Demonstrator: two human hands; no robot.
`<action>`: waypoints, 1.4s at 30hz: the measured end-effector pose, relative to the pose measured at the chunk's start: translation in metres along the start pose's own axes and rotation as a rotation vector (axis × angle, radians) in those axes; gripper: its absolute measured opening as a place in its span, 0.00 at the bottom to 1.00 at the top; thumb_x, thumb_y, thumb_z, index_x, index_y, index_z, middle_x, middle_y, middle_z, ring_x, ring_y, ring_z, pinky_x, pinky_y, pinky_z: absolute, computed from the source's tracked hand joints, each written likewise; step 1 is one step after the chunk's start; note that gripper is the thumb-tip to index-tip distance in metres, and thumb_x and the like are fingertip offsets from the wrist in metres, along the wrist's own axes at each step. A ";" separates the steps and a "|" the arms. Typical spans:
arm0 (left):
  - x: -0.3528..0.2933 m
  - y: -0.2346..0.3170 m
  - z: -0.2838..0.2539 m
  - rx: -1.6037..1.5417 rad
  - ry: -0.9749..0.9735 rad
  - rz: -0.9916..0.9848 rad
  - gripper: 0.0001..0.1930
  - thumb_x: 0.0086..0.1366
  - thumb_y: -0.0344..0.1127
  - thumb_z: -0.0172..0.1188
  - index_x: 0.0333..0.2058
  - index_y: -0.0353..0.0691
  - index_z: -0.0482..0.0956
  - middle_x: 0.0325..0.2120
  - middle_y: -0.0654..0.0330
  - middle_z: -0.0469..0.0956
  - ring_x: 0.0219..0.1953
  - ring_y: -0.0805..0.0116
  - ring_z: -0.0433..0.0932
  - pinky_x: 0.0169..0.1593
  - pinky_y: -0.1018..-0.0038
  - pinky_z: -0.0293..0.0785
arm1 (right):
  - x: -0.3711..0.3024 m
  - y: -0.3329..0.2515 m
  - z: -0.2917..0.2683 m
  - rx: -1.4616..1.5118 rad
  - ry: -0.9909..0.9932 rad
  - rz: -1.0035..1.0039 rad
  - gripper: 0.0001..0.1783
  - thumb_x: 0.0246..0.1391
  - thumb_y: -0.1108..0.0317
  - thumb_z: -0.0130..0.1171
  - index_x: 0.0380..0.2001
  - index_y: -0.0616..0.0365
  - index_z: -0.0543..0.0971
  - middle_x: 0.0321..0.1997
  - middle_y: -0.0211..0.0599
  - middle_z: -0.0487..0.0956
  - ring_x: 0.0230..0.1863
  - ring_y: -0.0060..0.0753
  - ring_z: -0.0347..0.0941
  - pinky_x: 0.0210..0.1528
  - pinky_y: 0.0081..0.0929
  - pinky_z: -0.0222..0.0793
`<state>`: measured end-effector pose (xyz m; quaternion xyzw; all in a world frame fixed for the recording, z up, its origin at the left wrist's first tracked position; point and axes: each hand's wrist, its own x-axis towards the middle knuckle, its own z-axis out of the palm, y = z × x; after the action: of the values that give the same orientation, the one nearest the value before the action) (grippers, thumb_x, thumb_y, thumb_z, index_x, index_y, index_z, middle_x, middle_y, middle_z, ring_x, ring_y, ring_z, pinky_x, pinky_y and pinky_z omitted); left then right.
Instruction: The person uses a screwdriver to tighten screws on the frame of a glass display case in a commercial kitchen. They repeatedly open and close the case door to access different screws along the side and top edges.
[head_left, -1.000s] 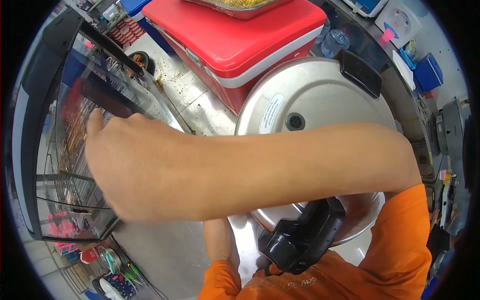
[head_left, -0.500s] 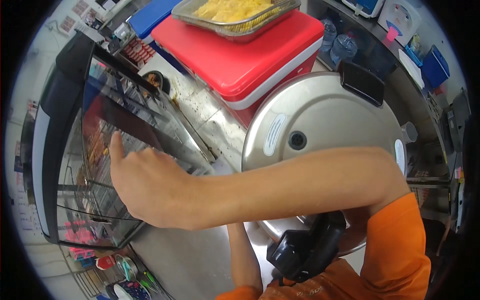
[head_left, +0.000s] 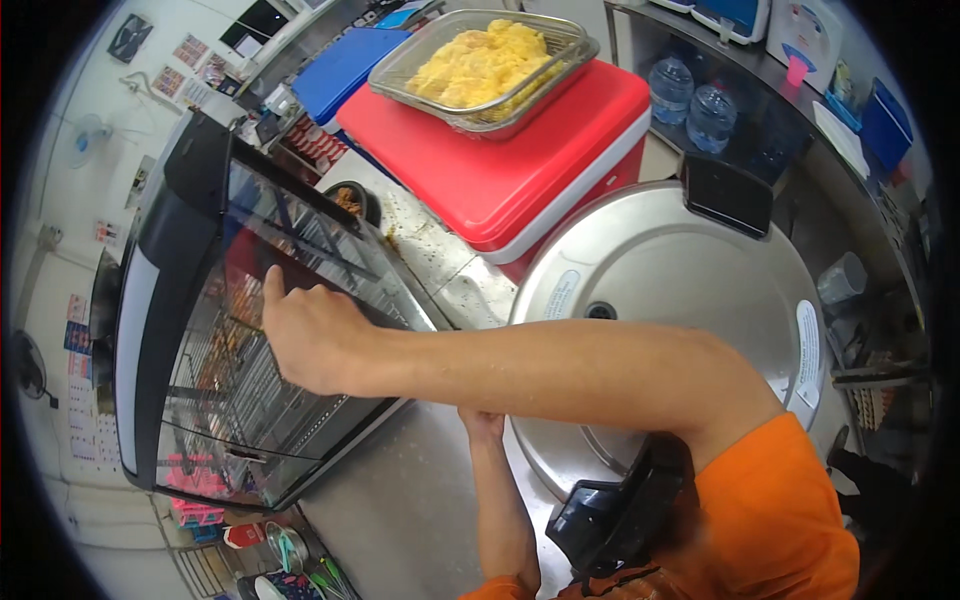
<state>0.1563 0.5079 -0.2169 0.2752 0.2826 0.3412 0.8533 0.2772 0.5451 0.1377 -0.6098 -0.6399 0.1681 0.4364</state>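
Observation:
My right arm reaches across to the left, and my right hand [head_left: 312, 338] is in front of the glass display case [head_left: 140, 330]. One finger is stretched out toward the glass, while the others are folded; whether the finger touches the pane I cannot tell. Through the glass, wire racks [head_left: 260, 400] with brownish food show inside. My left hand [head_left: 484, 424] is low, beyond my right forearm, close to the steel counter [head_left: 400, 480]; its fingers are hidden. Under my right arm is a large round metal lid [head_left: 670, 260] with black fittings [head_left: 727, 196].
Behind the lid, a red cooler [head_left: 500, 170] carries a glass dish [head_left: 480, 115] of yellow battered food. A blue cooler [head_left: 350, 70] is beside it. Clear water jugs [head_left: 690, 100] stand at the back right. A black bowl [head_left: 352, 203] of food sits behind the case.
The whole view has shifted, so the surroundings sit lower and further right. My right hand stays by the glass, finger extended. Part of my left hand now shows below my right forearm.

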 end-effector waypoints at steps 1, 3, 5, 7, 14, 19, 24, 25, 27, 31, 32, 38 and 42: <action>0.000 0.003 0.002 0.011 0.019 0.006 0.23 0.73 0.49 0.46 0.60 0.42 0.63 0.45 0.57 0.73 0.36 0.68 0.75 0.35 0.73 0.74 | 0.003 0.002 0.001 -0.013 0.002 -0.003 0.45 0.44 0.76 0.60 0.62 0.90 0.52 0.36 0.60 0.82 0.40 0.52 0.82 0.38 0.36 0.81; -0.005 0.010 0.011 0.030 0.067 0.039 0.24 0.73 0.50 0.46 0.60 0.42 0.63 0.46 0.57 0.73 0.37 0.67 0.76 0.36 0.72 0.75 | 0.007 0.003 0.004 0.015 0.008 -0.007 0.44 0.45 0.76 0.58 0.62 0.89 0.53 0.37 0.61 0.81 0.41 0.55 0.82 0.41 0.38 0.80; -0.012 0.016 0.043 0.034 0.176 0.132 0.25 0.73 0.50 0.46 0.61 0.42 0.63 0.47 0.57 0.73 0.39 0.67 0.77 0.37 0.72 0.75 | 0.008 0.008 0.002 0.024 0.029 -0.004 0.40 0.46 0.76 0.54 0.62 0.87 0.55 0.35 0.64 0.81 0.40 0.58 0.81 0.43 0.43 0.79; -0.021 0.020 0.061 0.041 0.218 0.211 0.30 0.72 0.54 0.46 0.65 0.41 0.59 0.57 0.53 0.69 0.54 0.62 0.73 0.51 0.66 0.74 | 0.008 0.007 -0.005 0.017 0.013 0.016 0.40 0.47 0.76 0.54 0.62 0.86 0.55 0.36 0.64 0.81 0.40 0.59 0.81 0.44 0.43 0.79; -0.046 0.040 0.071 1.043 0.298 0.531 0.40 0.64 0.49 0.60 0.67 0.36 0.53 0.65 0.47 0.60 0.64 0.46 0.66 0.61 0.54 0.69 | 0.015 0.007 -0.002 0.029 0.023 -0.007 0.40 0.48 0.75 0.54 0.63 0.85 0.55 0.40 0.66 0.80 0.44 0.60 0.80 0.47 0.44 0.78; -0.023 0.078 0.121 1.408 0.404 0.588 0.31 0.60 0.40 0.65 0.58 0.35 0.66 0.53 0.43 0.75 0.53 0.45 0.77 0.51 0.58 0.76 | 0.027 0.018 0.001 0.009 0.056 0.016 0.39 0.49 0.74 0.53 0.63 0.85 0.56 0.42 0.66 0.80 0.45 0.61 0.80 0.48 0.44 0.77; -0.004 0.093 0.113 1.498 0.481 0.623 0.21 0.64 0.43 0.61 0.50 0.36 0.73 0.41 0.45 0.82 0.45 0.47 0.82 0.43 0.62 0.77 | 0.035 0.020 0.003 0.022 0.050 -0.014 0.39 0.50 0.72 0.52 0.63 0.84 0.56 0.43 0.66 0.80 0.46 0.61 0.79 0.48 0.44 0.77; -0.003 0.093 0.116 1.492 0.491 0.621 0.21 0.65 0.43 0.60 0.51 0.36 0.73 0.40 0.44 0.82 0.44 0.46 0.82 0.43 0.61 0.77 | 0.037 0.023 0.003 0.014 0.052 -0.015 0.39 0.51 0.71 0.53 0.63 0.84 0.56 0.43 0.66 0.80 0.46 0.61 0.79 0.48 0.44 0.77; -0.003 0.092 0.123 1.481 0.515 0.616 0.20 0.67 0.43 0.58 0.51 0.35 0.72 0.40 0.44 0.82 0.43 0.45 0.82 0.44 0.61 0.77 | 0.040 0.026 0.005 0.002 0.054 -0.021 0.39 0.52 0.68 0.53 0.63 0.83 0.56 0.43 0.66 0.79 0.45 0.61 0.79 0.48 0.45 0.77; 0.002 0.091 0.122 1.376 0.500 0.700 0.17 0.69 0.38 0.55 0.52 0.35 0.71 0.40 0.42 0.82 0.44 0.45 0.82 0.43 0.61 0.77 | 0.040 0.031 0.005 -0.002 0.074 -0.015 0.40 0.54 0.63 0.56 0.62 0.83 0.58 0.39 0.65 0.80 0.43 0.61 0.80 0.46 0.47 0.77; 0.003 0.090 0.122 1.373 0.498 0.709 0.17 0.69 0.36 0.54 0.52 0.35 0.71 0.40 0.41 0.81 0.44 0.44 0.82 0.43 0.60 0.77 | 0.038 0.031 0.004 -0.003 0.079 -0.016 0.40 0.55 0.62 0.56 0.62 0.82 0.58 0.38 0.65 0.80 0.42 0.61 0.80 0.46 0.47 0.78; 0.003 0.094 0.114 1.456 0.505 0.670 0.17 0.69 0.32 0.52 0.54 0.34 0.68 0.40 0.38 0.80 0.44 0.40 0.80 0.41 0.57 0.77 | 0.038 0.033 0.010 0.024 0.116 -0.039 0.40 0.55 0.60 0.57 0.61 0.81 0.60 0.34 0.63 0.81 0.38 0.62 0.81 0.44 0.49 0.78; 0.003 0.095 0.123 1.452 0.494 0.670 0.18 0.69 0.32 0.52 0.55 0.35 0.67 0.41 0.37 0.80 0.45 0.39 0.79 0.41 0.55 0.77 | 0.036 0.033 0.007 0.000 0.118 -0.027 0.40 0.55 0.59 0.58 0.62 0.81 0.60 0.35 0.63 0.81 0.40 0.62 0.80 0.45 0.49 0.77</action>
<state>0.1992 0.5347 -0.0701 0.7431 0.5144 0.3605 0.2309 0.2974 0.5877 0.1219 -0.6101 -0.6210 0.1259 0.4756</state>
